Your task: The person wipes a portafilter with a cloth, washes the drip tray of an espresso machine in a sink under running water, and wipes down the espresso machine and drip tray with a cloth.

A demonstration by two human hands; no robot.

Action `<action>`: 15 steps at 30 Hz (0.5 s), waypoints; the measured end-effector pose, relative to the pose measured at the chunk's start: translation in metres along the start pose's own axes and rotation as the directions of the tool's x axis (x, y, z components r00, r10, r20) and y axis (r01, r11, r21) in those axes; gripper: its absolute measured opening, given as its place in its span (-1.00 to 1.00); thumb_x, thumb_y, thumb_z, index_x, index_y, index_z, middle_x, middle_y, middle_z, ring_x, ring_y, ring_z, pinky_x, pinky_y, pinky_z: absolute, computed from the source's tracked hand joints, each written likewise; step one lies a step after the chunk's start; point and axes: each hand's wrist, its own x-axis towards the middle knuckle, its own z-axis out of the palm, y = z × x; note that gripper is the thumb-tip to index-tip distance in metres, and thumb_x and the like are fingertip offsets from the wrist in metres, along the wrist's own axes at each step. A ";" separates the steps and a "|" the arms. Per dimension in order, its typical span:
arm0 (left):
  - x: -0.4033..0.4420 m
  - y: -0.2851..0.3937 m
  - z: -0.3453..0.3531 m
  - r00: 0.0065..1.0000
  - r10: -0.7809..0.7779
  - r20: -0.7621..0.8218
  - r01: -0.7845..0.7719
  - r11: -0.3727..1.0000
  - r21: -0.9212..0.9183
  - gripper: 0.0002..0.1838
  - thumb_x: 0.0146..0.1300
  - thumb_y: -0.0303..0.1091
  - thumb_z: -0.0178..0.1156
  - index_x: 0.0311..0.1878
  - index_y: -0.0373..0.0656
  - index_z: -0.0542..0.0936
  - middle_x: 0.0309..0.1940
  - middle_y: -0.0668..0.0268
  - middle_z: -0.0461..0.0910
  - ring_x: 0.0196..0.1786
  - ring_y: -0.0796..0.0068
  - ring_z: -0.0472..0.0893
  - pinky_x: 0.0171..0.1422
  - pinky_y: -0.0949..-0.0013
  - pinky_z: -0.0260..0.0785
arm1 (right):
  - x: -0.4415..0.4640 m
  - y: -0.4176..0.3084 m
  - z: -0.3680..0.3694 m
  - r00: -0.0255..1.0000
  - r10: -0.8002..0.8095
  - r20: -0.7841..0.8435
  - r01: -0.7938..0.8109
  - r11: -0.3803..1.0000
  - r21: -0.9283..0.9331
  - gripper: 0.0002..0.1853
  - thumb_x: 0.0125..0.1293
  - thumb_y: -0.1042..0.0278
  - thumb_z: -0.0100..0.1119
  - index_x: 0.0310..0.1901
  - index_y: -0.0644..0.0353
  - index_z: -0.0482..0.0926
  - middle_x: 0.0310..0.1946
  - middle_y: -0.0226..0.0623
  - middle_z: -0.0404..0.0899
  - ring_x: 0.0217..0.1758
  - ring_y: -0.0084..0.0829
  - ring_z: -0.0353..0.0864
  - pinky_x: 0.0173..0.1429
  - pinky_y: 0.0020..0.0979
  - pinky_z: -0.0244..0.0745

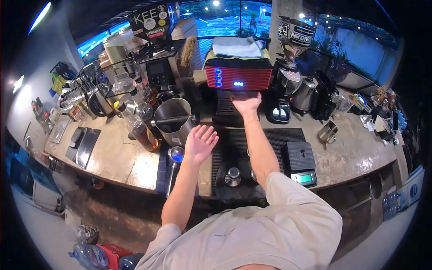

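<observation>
My left hand [201, 143] is held palm up with its fingers spread, and nothing is in it. It hovers just right of a metal knock box [183, 135] with a dark bar across its mouth. Below that hand, a portafilter [175, 156] lies on a dark cloth, its handle toward me. My right hand [247, 103] reaches to the underside of a red espresso machine [238, 77]. The machine hides most of its fingers, so any hold is unclear. A metal tamper [233, 177] stands upright between my forearms.
A black ribbed mat [288, 133] lies before the machine. Right of my forearm are a dark block [301, 156] and a digital scale [304, 178]. A milk pitcher [328, 132], kettle [304, 96] and grinder [288, 74] stand farther right. Bottles [143, 135] crowd the left.
</observation>
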 end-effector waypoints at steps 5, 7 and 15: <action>-0.012 0.004 0.000 0.997 0.011 0.076 -0.012 1.000 0.015 -0.65 0.26 -0.28 0.17 0.07 -0.18 0.41 -0.06 0.09 0.51 -0.05 0.16 0.50 0.13 0.17 0.39 | 0.018 0.023 -0.016 0.994 0.097 0.042 -0.096 0.995 -0.019 -0.60 0.23 -0.11 -0.18 -0.27 0.00 0.54 -0.32 -0.27 0.54 -0.41 -0.30 0.39 -0.23 -0.29 0.10; -0.006 0.002 0.009 0.984 0.094 0.151 -0.124 0.971 0.204 -0.61 0.26 -0.31 0.16 0.13 -0.18 0.40 -0.13 0.14 0.54 -0.12 0.25 0.52 0.05 0.27 0.40 | 0.018 0.012 -0.029 0.982 0.142 0.121 -0.142 0.990 -0.009 -0.62 0.25 -0.10 -0.15 -0.27 0.01 0.54 -0.34 -0.27 0.54 -0.41 -0.31 0.39 -0.22 -0.29 0.13; 0.066 -0.008 0.079 0.474 0.419 0.775 -0.454 -0.637 0.623 -0.11 0.06 -0.53 0.10 0.51 0.06 0.05 -0.49 0.13 0.62 -0.51 0.14 0.58 -0.42 0.19 0.40 | -0.056 -0.065 -0.038 0.991 0.055 -0.121 -0.125 0.691 -0.712 -0.78 0.26 0.15 0.02 -0.21 0.06 0.56 -0.36 -0.34 0.59 -0.38 -0.47 0.49 -0.32 -0.52 0.22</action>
